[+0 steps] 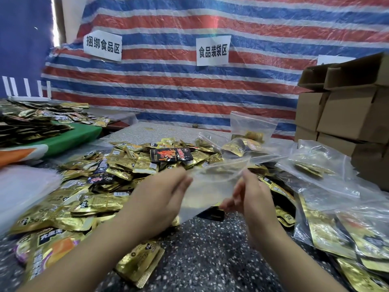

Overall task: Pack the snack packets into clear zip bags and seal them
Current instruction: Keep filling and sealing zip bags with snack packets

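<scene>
Empty zip bag (207, 186) is held up over the tabletop (210, 249), between both hands, just in front of the packet pile (117, 171).

Grip state: right hand (250, 199) pinches the bag's right edge, fingers curled on the film. Left hand (160, 199) has fingers nearly straight against the left side of the bag; looks like flat contact more than a pinch, though motion blur makes it hard to be sure.

Step, as I read it: opening the mouth before loading.

Doing it well:
- Split the two film layers at the zip strip, not lower down; thin film clings.
- Keep one layer pinned with the right, peel the other with the left thumb.
- Hold the mouth facing the pile so packets go in with a short reach.
- Load packets flat and stacked; crooked ones snag the zip track.
- Keep packet corners clear of the seal line.

Filled bags (311, 165) sit to the right, near the boxes (345, 114).
</scene>
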Demonstrator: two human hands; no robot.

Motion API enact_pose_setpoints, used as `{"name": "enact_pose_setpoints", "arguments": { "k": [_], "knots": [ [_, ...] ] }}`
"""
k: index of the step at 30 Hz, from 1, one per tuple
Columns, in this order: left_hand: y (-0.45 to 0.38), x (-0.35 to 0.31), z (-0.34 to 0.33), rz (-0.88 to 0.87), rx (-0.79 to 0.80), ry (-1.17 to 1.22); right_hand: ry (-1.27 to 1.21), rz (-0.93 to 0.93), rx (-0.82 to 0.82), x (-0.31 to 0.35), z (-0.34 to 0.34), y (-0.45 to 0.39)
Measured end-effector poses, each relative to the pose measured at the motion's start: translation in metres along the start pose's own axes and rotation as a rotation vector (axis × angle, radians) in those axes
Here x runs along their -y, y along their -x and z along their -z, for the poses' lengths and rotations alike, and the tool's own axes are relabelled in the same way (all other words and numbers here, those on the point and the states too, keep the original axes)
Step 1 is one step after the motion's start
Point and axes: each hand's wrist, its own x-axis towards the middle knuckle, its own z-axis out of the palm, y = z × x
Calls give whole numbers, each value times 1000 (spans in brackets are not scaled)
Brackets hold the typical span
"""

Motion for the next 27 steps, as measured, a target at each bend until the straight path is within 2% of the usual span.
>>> {"name": "enact_pose_setpoints", "arguments": {
  "k": [3, 5, 8, 12, 16, 20, 24, 27],
  "knots": [
    [-7, 8, 9, 58, -214, 179, -1, -15, -94, -3, 6, -6],
    [-9, 11, 11, 76, -276, 270, 101, -8, -144, -8, 10, -10],
    [-9, 14, 8, 54, -256, 260, 283, 27, -200, -11, 16, -22],
    [-8, 20, 3, 37, -237, 165, 402, 65, -170, 8, 11, -61],
    [-6, 25, 3, 87, -244, 126, 677, 198, 43, 35, -24, -107],
    [-5, 29, -1, 197, -189, 111, 1041, 304, 381, 39, -73, -140],
    [-2, 33, -6, 235, -110, 85, 1357, 323, 624, 19, -115, -160],
    [-1, 31, -6, 254, -81, 88, 1479, 273, 754, 0, -135, -167]
  ]
}}
